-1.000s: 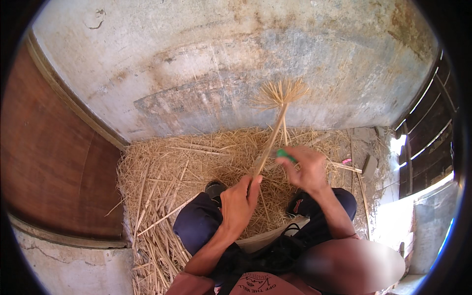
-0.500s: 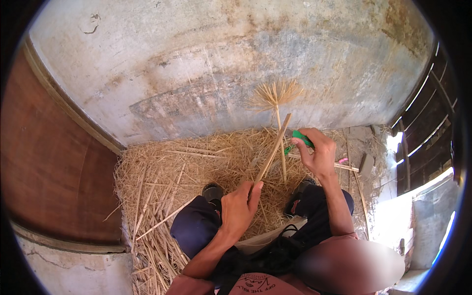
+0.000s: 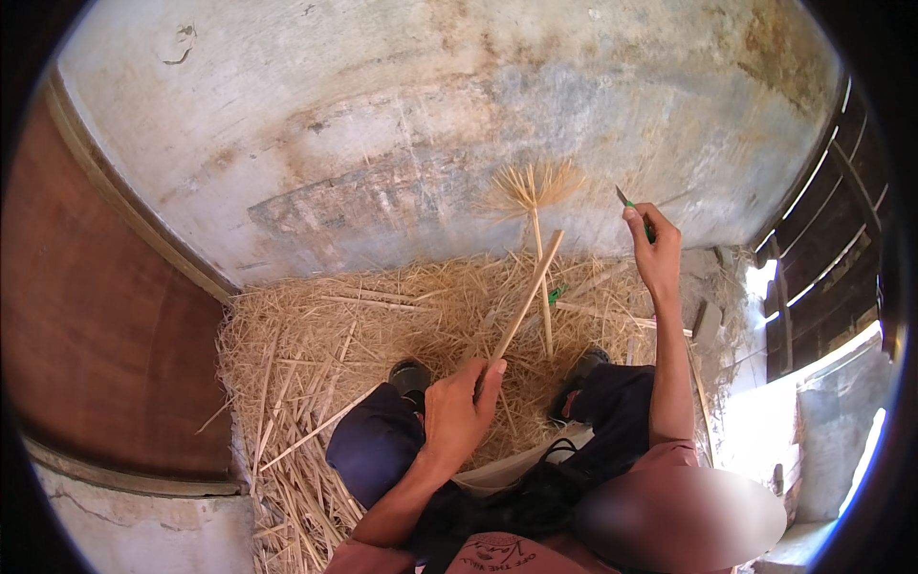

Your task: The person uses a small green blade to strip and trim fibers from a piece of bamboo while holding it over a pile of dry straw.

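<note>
My left hand (image 3: 455, 407) is closed around the lower end of a pale bamboo stick (image 3: 529, 298), which slants up and to the right. My right hand (image 3: 658, 251) is raised to the right of it, closed on a small green-handled knife (image 3: 623, 199). The knife's dark blade points up and left, apart from the stick. Behind the stick, a rod with a splayed, brush-like top (image 3: 536, 196) leans toward the wall. A small green object (image 3: 557, 293) lies beside that rod; its kind is unclear.
Straw-like shavings (image 3: 382, 320) cover the floor, with long strips (image 3: 301, 459) piled at left. Ahead stands a stained wall (image 3: 402, 134); a brown panel (image 3: 115, 316) is at left. A grey block (image 3: 707, 321) lies at right near dark slats (image 3: 827, 258).
My right hand with the knife has moved up and to the right, away from the stick. The left hand and the stick have barely shifted.
</note>
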`<state>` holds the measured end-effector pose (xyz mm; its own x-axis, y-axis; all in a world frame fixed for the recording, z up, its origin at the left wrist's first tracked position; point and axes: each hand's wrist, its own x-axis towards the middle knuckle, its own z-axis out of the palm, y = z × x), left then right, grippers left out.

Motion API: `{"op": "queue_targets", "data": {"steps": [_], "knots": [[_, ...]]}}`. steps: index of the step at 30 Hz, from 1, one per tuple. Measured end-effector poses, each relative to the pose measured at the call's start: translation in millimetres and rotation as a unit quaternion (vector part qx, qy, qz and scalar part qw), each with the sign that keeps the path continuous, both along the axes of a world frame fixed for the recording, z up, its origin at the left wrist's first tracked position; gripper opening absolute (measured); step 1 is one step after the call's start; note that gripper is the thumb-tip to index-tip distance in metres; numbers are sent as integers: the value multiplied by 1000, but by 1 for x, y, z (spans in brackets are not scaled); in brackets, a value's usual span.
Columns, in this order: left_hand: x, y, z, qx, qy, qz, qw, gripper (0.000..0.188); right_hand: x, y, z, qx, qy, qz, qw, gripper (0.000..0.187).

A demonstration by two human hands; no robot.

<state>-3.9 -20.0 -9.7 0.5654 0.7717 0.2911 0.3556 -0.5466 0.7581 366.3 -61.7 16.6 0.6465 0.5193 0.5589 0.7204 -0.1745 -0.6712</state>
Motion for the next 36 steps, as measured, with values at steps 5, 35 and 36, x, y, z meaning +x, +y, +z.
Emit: {"op": "queue_targets", "data": {"steps": [5, 35, 36], "knots": [[1, 6, -2, 27, 2, 13, 1000, 25, -3, 3, -27, -14, 166, 63, 984, 44], [12, 11, -2, 49, 10, 19, 999, 27, -86, -14, -11, 37, 410, 337, 847, 37], [14, 11, -4, 58, -10, 22, 998, 28, -87, -14, -10, 39, 415, 343, 842, 36]]}}
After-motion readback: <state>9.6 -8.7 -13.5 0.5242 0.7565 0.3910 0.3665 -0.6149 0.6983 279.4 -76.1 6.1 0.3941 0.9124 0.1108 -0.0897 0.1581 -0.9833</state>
